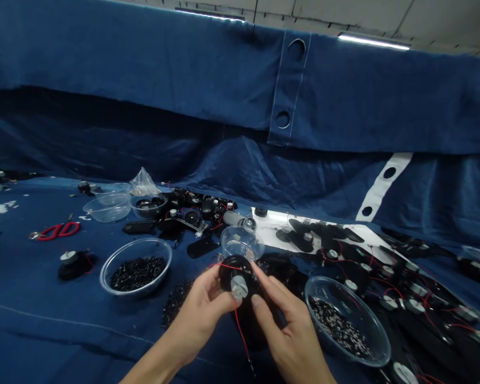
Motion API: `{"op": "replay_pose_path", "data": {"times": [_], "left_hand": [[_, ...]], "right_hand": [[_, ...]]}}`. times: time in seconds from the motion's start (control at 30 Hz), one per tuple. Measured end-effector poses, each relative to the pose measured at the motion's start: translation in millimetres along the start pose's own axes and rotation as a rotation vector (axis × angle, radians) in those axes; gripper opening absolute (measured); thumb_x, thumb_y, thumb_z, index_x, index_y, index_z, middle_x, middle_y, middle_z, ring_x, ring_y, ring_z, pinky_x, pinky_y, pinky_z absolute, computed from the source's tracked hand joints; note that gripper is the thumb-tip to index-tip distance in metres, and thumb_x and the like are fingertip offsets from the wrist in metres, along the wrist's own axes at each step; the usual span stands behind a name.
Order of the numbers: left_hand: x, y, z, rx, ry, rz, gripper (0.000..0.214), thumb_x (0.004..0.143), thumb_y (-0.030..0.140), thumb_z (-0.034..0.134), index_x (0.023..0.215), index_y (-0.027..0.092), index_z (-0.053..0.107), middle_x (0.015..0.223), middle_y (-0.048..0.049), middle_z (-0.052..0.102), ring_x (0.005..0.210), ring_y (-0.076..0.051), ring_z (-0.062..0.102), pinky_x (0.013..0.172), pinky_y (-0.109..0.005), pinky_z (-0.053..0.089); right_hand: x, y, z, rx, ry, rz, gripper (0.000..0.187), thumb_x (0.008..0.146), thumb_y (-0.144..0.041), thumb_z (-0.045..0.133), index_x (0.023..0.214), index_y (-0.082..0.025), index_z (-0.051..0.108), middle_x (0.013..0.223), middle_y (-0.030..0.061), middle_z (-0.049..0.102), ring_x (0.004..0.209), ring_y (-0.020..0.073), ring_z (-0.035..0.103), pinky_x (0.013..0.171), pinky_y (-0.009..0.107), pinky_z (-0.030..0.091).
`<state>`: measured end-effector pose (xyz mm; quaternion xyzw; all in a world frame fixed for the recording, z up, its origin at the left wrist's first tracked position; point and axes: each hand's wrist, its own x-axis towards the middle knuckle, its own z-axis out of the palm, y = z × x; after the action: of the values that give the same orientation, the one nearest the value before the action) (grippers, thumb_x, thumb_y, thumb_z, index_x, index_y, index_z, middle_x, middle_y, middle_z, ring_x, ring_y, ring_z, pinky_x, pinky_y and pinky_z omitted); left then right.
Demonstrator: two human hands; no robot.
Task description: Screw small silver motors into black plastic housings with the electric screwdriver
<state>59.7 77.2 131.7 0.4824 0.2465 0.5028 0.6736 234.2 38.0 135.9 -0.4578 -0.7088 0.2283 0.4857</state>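
– What's covering the bench from where you stand?

– A blue cloth (44,330), draped over the whole top and up the back. On it, far right, lies a white board (272,218) strewn with black parts and red leads.

– And the dishes?

– Two clear ones, both full of small dark screws. The right bowl (384,346) sits just beside the person's right wrist, and the left bowl (104,272) is off to the left. Beyond that one lie red scissors (60,230).

– The hands?

– Both are raised in front of the person, low in the middle. The left hand (202,314) is curled, pinching the near-left edge of a black housing (229,271) between thumb and fingers. The right hand (292,330) pinches the opposite edge, its thumb and forefinger stretched forward.

– So where is the housing?

– It's held off the cloth between the two hands, just in front of a small clear cup (242,242). A silver motor (239,287) sits at its centre, facing the person, and a thin red wire (240,325) hangs down from it between the wrists.
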Motion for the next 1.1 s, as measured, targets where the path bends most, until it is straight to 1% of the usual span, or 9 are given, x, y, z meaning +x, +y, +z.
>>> {"op": "replay_pose_path", "data": {"times": [0.13,0.3,0.47,0.57,0.73,0.8,0.9,1.03,1.1], "left_hand": [[-2.3,-3.4,-1.5,-0.038,0.024,-0.033,0.043,0.084,0.01,0.073,0.124,0.026,0.07,0.115,-0.0011,0.076,0.105,-0.017,0.065,0.098,-0.027,0.048],[-5.2,8.1,-2.8,-0.034,-0.085,-0.058,0.048,0.083,0.018,0.078,0.129,0.028,0.069,0.125,-0.0035,0.072,0.118,-0.023,0.062,0.107,-0.035,0.044],[-2.8,17.0,-1.2,-0.173,-0.215,-0.065,0.038,0.088,0.021,0.061,0.125,0.021,0.071,0.115,-0.009,0.075,0.111,-0.025,0.065,0.086,-0.031,0.051],[-0.6,15.3,0.8,-0.201,-0.189,-0.088,0.038,0.087,0.015,0.055,0.12,0.02,0.074,0.108,-0.0085,0.075,0.1,-0.021,0.066,0.077,-0.026,0.05],[0.9,14.5,4.0,-0.25,-0.113,-0.121,0.039,0.083,0.011,0.052,0.113,0.017,0.076,0.096,-0.0068,0.073,0.085,-0.017,0.062,0.076,-0.026,0.049],[0.8,16.6,4.6,-0.271,-0.128,-0.121,0.037,0.085,0.014,0.053,0.115,0.017,0.075,0.095,-0.0067,0.073,0.084,-0.016,0.061,0.076,-0.026,0.049],[0.6,19.0,4.7,-0.27,-0.153,-0.115,0.036,0.09,0.017,0.053,0.119,0.018,0.073,0.098,-0.0071,0.073,0.084,-0.016,0.061,0.076,-0.026,0.048],[0.2,18.5,4.3,-0.288,-0.121,-0.122,0.037,0.086,0.01,0.05,0.112,0.017,0.075,0.103,-0.0071,0.072,0.082,-0.015,0.059,0.07,-0.024,0.047],[-0.3,18.1,4.5,-0.304,-0.096,-0.132,0.038,0.084,0.008,0.048,0.109,0.017,0.076,0.103,-0.0071,0.073,0.085,-0.016,0.06,0.072,-0.024,0.047]], "right_hand": [[1.3,0.8,0.5,-0.031,0.028,-0.056,0.046,0.101,-0.025,0.052,0.147,-0.029,0.054,0.145,0.0066,0.061,0.132,0.0203,0.058,0.113,0.034,0.046],[2.4,-1.6,-4.8,0.048,0.059,0.053,0.041,0.099,-0.032,0.058,0.14,-0.029,0.062,0.141,0.0069,0.064,0.132,0.0219,0.059,0.113,0.037,0.047],[1.9,-1.1,-8.9,0.121,0.041,0.158,0.043,0.099,-0.039,0.059,0.141,-0.028,0.061,0.143,0.0082,0.062,0.134,0.0245,0.058,0.117,0.044,0.043],[1.5,1.3,-8.8,0.082,0.038,0.15,0.043,0.099,-0.04,0.058,0.139,-0.028,0.062,0.143,0.0076,0.062,0.136,0.026,0.056,0.115,0.043,0.045],[1.5,1.9,-3.2,0.023,0.045,0.097,0.044,0.102,-0.039,0.052,0.144,-0.027,0.059,0.147,0.0067,0.058,0.138,0.0233,0.053,0.118,0.041,0.041],[1.5,1.2,0.0,0.064,0.028,0.083,0.046,0.104,-0.037,0.049,0.148,-0.027,0.053,0.15,0.006,0.056,0.139,0.0207,0.053,0.119,0.038,0.039],[0.7,1.6,2.8,0.089,0.016,0.09,0.048,0.104,-0.037,0.048,0.151,-0.026,0.049,0.148,0.0058,0.058,0.139,0.0212,0.053,0.116,0.036,0.043],[-0.7,4.3,1.2,0.06,-0.043,0.089,0.051,0.105,-0.035,0.045,0.155,-0.024,0.043,0.146,0.0074,0.06,0.131,0.0237,0.06,0.111,0.037,0.049],[-1.0,5.2,-0.6,0.024,-0.073,0.051,0.052,0.105,-0.033,0.045,0.156,-0.025,0.04,0.147,0.0075,0.059,0.13,0.0236,0.061,0.11,0.036,0.05]]}}
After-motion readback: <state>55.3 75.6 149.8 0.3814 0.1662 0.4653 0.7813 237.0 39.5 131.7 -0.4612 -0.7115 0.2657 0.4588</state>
